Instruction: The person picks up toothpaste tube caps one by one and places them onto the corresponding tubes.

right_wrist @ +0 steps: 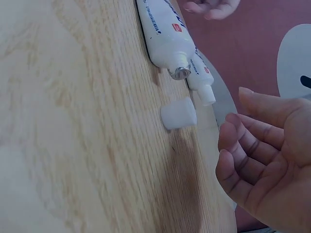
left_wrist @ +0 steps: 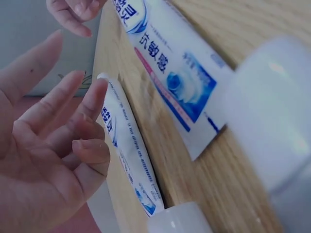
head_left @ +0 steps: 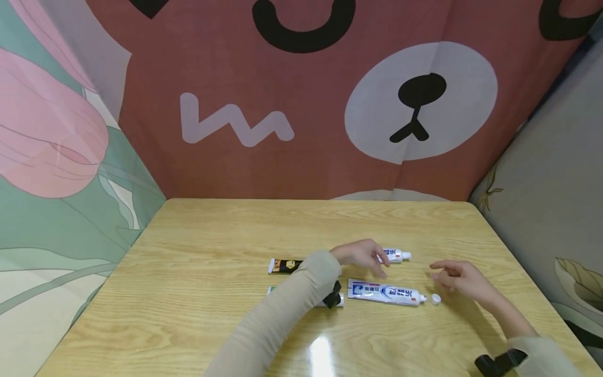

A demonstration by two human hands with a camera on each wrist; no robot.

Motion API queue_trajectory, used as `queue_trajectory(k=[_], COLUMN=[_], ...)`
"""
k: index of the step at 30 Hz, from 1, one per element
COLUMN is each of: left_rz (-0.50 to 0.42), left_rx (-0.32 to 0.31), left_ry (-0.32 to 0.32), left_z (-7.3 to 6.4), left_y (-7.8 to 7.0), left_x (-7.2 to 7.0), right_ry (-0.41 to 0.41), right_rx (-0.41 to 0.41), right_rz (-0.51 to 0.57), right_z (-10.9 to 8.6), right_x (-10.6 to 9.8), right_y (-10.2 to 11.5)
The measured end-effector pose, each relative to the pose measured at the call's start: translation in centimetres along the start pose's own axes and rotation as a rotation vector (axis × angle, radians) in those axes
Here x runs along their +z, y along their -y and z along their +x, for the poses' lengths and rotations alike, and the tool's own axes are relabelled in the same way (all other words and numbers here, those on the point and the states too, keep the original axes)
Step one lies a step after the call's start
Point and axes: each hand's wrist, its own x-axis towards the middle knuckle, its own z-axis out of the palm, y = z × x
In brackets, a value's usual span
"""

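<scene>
My left hand hovers beside the back white toothpaste tube, fingers loosely bent around nothing. That tube has its white cap on and is partly covered by my fingers in the head view. In front of it lies another white and blue toothpaste tube, its nozzle bare. Just past the nozzle, a loose white cap rests on the wood. My right hand is held above and beside this cap, fingers relaxed, holding nothing, as the right wrist view confirms.
A black toothpaste tube lies to the left, partly behind my left sleeve. Nearer me, another tube with a white cap is mostly hidden by that forearm. A bear-print cloth hangs behind the wooden table.
</scene>
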Motion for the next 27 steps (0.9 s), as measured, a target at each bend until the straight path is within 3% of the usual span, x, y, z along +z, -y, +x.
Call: queue_trajectory(k=[6, 15, 27], left_rz=[0.074, 0.295, 0.455], left_rx=[-0.035, -0.06, -0.138], left_ry=[0.04, 0.016, -0.032], left_z=[-0.2, 0.1, 0.8], left_y=[0.2, -0.3, -0.7], left_x=[0.0, 0.6, 2.4], right_ry=[0.07, 0.241, 0.217], right_rx=[-0.069, -0.106, -0.226], right_rz=[0.032, 0.048, 0.04], right_z=[-0.5, -1.1, -1.6], right_x=[-0.5, -1.0, 0.2], right_y=[-0.5, -2.0, -2.8])
